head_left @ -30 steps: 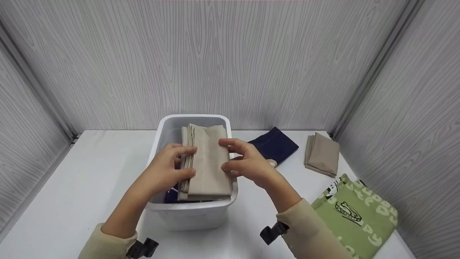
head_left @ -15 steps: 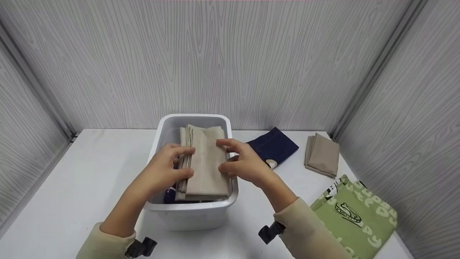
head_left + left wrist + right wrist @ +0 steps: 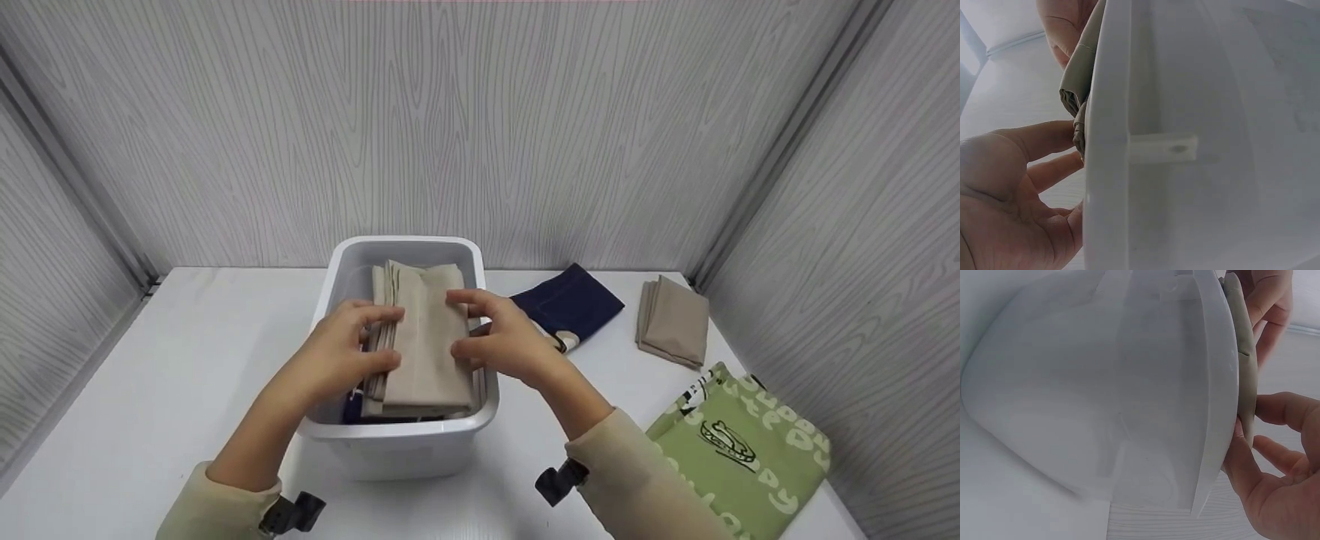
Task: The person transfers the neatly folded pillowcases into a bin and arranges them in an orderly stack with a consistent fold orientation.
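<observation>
Beige cloth (image 3: 426, 341) shifted slightly left in white bin (image 3: 394, 454); hands (image 3: 337, 349) (image 3: 507, 342) grip both sides.

Lower centre: left hand (image 3: 341, 349) and right hand (image 3: 514, 341) hold beige cloth (image 3: 426, 356) in white bin (image 3: 401, 454); green cloth (image 3: 772, 435), lower right.

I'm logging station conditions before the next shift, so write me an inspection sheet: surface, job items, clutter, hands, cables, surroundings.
Surface: white table, with a white bin standing on it.
Job items: folded beige cloth at the bin's mouth; something dark blue partly shows inside the bin.
Clutter: right of the bin, a folded navy cloth, a folded tan cloth and a green printed cloth.
Hands: left hand holds the beige cloth's left side, right hand its right side.
Cables: nothing seen.
Surroundings: pale wood-grain panels behind and on both sides.
</observation>
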### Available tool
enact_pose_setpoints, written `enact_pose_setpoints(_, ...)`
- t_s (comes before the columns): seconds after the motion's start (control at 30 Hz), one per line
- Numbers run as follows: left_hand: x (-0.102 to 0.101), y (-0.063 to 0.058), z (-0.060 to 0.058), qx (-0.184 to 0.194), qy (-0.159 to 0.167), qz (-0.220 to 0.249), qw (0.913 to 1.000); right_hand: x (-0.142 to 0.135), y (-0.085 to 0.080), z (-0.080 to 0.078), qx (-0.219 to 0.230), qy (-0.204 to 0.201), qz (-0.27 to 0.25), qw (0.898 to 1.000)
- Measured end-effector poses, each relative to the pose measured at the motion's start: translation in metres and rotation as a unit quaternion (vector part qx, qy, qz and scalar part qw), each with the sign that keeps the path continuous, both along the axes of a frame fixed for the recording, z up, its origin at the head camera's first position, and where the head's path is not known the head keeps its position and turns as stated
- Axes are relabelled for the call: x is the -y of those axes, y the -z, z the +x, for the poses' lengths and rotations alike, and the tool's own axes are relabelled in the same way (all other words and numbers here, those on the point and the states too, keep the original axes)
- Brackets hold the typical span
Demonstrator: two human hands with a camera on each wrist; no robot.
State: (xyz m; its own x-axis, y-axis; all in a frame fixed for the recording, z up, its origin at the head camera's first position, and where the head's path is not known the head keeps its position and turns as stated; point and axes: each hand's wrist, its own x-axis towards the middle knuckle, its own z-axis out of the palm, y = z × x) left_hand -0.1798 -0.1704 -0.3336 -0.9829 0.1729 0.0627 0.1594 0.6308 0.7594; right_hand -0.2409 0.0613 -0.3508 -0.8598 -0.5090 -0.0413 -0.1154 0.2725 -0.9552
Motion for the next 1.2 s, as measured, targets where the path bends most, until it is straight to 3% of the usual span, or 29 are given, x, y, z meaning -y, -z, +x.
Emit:
enact_pose_setpoints(0.83, 0.007, 0.005, -0.009, -0.001, 0.008, -0.035, 0.9994, 0.012, 0.004, -0.003, -0.016, 0.020, 0.050, 0.998)
enact_pose_setpoints(1.2, 0.007, 0.007, -0.013, 0.019, 0.004, -0.041, 0.9990, 0.018, 0.004, -0.003, -0.060, 0.019, 0.080, 0.995)
